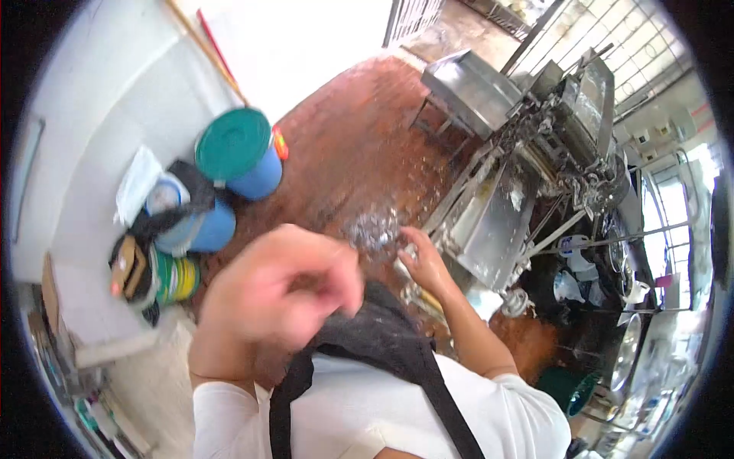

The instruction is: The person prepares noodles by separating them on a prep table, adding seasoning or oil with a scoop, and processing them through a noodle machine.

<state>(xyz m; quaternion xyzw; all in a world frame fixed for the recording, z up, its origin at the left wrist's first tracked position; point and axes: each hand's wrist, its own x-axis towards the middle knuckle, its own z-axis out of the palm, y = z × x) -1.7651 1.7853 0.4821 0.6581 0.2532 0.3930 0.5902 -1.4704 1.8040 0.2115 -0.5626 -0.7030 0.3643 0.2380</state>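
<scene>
My left hand (287, 287) is raised close to the camera and blurred, its fingers curled round into a ring. What it holds, if anything, I cannot tell. Lower and farther out, my right hand (424, 264) has its thumb and fingers bent toward each other at the edge of some shiny, crinkled clear plastic (375, 229). That plastic shows between the two hands, against the red floor. A dark apron (371, 329) over a white shirt covers my front.
To the left stand a blue barrel with a green lid (235, 144), another blue bucket (206, 228) draped in black plastic, and a green-and-yellow bucket (177, 277). A metal machine (566, 130) with a sloping tray (493, 222) occupies the right side. Behind it is a steel table (470, 84).
</scene>
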